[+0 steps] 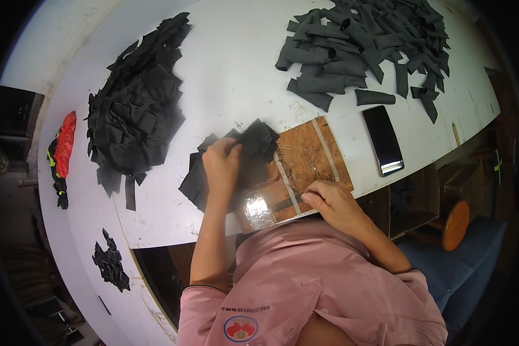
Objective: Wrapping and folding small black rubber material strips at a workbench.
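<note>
My left hand (221,163) is closed, thumb against fingers, on a black fabric piece (258,140) at the top of a small loose stack. More black pieces (194,183) of that stack lie under and beside the hand. Right of them is a brown wooden board (307,147) with pale strips across it and a shiny, reflecting near corner. My right hand (331,203) rests at the board's near right edge with its fingers curled in. A dark strip lies on the board just left of its fingertips; whether the hand grips it I cannot make out.
Black fabric pieces form a large heap (135,109) at the left. Dark grey tube-like pieces (352,49) are piled at the far right. A black phone (382,140) lies right of the board. A small black pile (111,262) and red bag (66,144) are far left; a wooden stool (455,225) stands right.
</note>
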`<state>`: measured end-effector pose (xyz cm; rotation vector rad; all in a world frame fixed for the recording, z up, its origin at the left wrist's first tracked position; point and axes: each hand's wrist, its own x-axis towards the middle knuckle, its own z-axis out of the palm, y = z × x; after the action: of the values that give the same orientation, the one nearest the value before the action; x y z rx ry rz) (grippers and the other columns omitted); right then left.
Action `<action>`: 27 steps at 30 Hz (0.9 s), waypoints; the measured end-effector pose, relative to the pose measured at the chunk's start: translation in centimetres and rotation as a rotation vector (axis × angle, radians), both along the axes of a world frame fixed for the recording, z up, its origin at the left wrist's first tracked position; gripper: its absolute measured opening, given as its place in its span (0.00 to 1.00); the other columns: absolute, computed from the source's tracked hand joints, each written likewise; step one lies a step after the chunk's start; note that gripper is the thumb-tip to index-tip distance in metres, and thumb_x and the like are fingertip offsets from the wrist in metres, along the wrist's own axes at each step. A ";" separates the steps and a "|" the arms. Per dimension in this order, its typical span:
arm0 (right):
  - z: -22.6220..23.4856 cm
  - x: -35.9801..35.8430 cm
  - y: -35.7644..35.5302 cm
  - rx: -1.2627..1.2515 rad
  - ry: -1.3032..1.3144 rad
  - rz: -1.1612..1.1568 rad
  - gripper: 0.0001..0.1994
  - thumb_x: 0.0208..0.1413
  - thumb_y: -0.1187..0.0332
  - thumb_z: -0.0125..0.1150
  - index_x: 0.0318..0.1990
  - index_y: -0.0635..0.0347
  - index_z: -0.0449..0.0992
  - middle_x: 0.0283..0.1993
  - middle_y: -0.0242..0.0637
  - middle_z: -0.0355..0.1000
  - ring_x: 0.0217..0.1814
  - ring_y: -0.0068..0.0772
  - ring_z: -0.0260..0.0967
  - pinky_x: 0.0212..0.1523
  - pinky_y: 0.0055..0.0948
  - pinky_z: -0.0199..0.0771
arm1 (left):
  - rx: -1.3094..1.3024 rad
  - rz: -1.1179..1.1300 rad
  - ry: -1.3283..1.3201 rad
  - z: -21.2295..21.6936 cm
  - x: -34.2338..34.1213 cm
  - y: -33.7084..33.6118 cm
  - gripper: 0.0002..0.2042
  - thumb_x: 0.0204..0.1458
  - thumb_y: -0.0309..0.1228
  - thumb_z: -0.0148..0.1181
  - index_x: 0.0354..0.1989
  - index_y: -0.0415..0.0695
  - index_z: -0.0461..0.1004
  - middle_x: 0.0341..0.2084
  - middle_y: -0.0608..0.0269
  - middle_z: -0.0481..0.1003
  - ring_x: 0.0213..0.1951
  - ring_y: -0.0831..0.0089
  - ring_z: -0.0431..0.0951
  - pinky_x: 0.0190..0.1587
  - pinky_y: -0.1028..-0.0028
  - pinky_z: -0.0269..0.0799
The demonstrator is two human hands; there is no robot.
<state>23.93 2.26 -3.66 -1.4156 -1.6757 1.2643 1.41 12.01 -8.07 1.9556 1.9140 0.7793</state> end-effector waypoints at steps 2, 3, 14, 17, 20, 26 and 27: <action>0.2 -0.1 0.2 -0.003 0.015 0.029 0.11 0.49 0.67 0.52 0.26 0.68 0.69 0.23 0.47 0.67 0.26 0.46 0.66 0.26 0.36 0.62 | 0.057 0.101 -0.186 1.3 -0.3 -0.8 0.06 0.41 0.25 0.57 0.28 0.37 0.74 0.23 0.50 0.73 0.29 0.57 0.73 0.36 0.69 0.67; 0.4 -0.3 0.2 -0.002 0.030 0.065 0.10 0.49 0.66 0.52 0.27 0.67 0.70 0.23 0.47 0.67 0.26 0.47 0.66 0.27 0.37 0.63 | 0.063 0.153 -0.210 2.3 -0.4 -1.3 0.06 0.42 0.25 0.56 0.29 0.36 0.74 0.24 0.49 0.73 0.28 0.59 0.74 0.35 0.70 0.67; 0.5 -4.5 0.0 -0.201 0.629 0.078 0.12 0.45 0.67 0.60 0.31 0.68 0.69 0.24 0.36 0.66 0.24 0.26 0.64 0.26 0.25 0.63 | -0.373 0.242 -1.249 6.9 0.5 -11.3 0.02 0.45 0.20 0.54 0.25 0.39 0.72 0.20 0.72 0.70 0.22 0.86 0.65 0.26 0.85 0.62; -0.8 -5.3 -0.3 -0.192 0.601 0.033 0.12 0.45 0.68 0.61 0.32 0.69 0.69 0.26 0.33 0.64 0.25 0.19 0.60 0.26 0.20 0.62 | -0.464 0.173 -1.334 6.1 1.6 -13.4 0.02 0.44 0.21 0.57 0.27 0.40 0.71 0.22 0.69 0.72 0.24 0.84 0.68 0.30 0.85 0.62; -0.6 -5.7 -0.2 -0.095 0.598 -0.020 0.10 0.46 0.69 0.60 0.29 0.69 0.70 0.24 0.31 0.63 0.24 0.16 0.58 0.24 0.17 0.60 | -0.476 0.097 -1.354 5.8 2.2 -13.6 0.05 0.44 0.22 0.58 0.31 0.38 0.73 0.26 0.67 0.73 0.29 0.82 0.70 0.35 0.82 0.64; -0.2 -4.2 -0.3 -0.306 0.620 0.066 0.08 0.47 0.70 0.59 0.26 0.68 0.71 0.23 0.28 0.64 0.24 0.13 0.57 0.22 0.19 0.59 | -0.588 -0.068 -1.369 5.7 2.5 -13.0 0.11 0.45 0.22 0.56 0.39 0.37 0.71 0.34 0.62 0.74 0.37 0.78 0.71 0.44 0.78 0.64; -0.2 -4.1 -0.4 -0.259 0.589 0.049 0.08 0.46 0.71 0.59 0.25 0.68 0.71 0.23 0.29 0.65 0.24 0.14 0.58 0.22 0.19 0.59 | -0.607 -0.041 -1.335 5.6 2.6 -13.1 0.11 0.46 0.22 0.54 0.40 0.37 0.71 0.34 0.62 0.74 0.37 0.78 0.71 0.43 0.78 0.64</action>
<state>19.78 1.85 -3.85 -0.9948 -1.1806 1.7645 4.01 -1.13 -2.45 0.6912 1.0355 0.9507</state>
